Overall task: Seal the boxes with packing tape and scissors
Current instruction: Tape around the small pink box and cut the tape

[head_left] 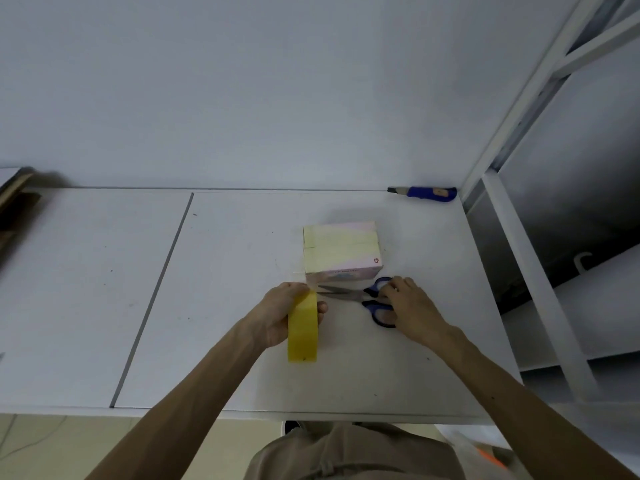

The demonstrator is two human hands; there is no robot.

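Observation:
A small pale box [341, 247] with yellowish tape strips across its top sits on the white table [225, 306]. My left hand [280, 313] grips a yellow roll of packing tape [303, 329] on edge, just left of the box's near corner. A clear strip runs from the roll toward the box. My right hand [412, 306] holds blue-handled scissors [367, 297] in front of the box. Their blades are parted and point left at the strip.
A blue utility knife [427, 194] lies at the table's back right corner by the wall. White metal shelving [540, 271] stands to the right. Cardboard pieces [14, 202] lie at the far left. A seam [156, 292] divides the tabletop.

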